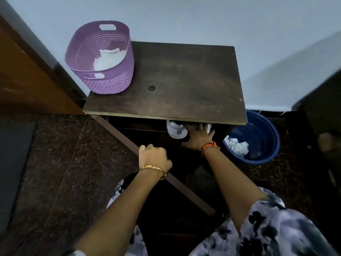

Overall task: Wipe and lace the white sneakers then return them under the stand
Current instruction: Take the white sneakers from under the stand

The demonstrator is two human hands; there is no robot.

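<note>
One white sneaker (176,129) pokes out heel-first from under the front edge of the dark wooden stand (184,74). A sliver of a second white sneaker (209,127) shows just to its right, mostly hidden by the stand top and my hand. My right hand (199,138) reaches under the stand with fingers spread, lying flat between and against the two sneakers, gripping nothing. My left hand (154,157) is lower left, its fingers curled over the stand's slanting lower bar (190,193).
A purple perforated basket (118,78) with white cloth inside stands on the stand's left rear corner. A blue bucket (265,126) holding crumpled white tissue sits on the floor to the right. Brown door at left, dark speckled floor, wall close behind.
</note>
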